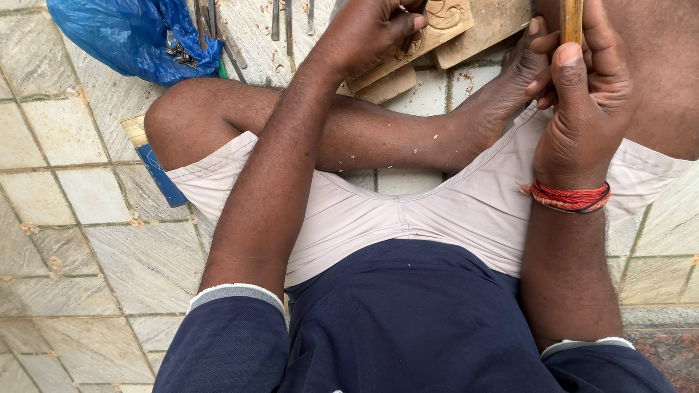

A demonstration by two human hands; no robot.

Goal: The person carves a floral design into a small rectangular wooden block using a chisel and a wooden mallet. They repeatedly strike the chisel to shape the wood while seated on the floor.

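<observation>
Half the scrollwork already shows on your carved wooden block (pixel 444 18), left hand (pixel 368 29) fingers pinching a chisel there, right hand (pixel 579 109) wrapped round a wooden handle (pixel 571 18), so plenty's left uncut.

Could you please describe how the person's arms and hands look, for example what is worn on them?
Both arms are bare from the elbow down. The short sleeves are dark navy, each ending in a light grey ribbed cuff. The right hand has a band of red and orange threads wound around its wrist. The left hand and its wrist wear nothing: no ring, watch or glove shows.
</observation>
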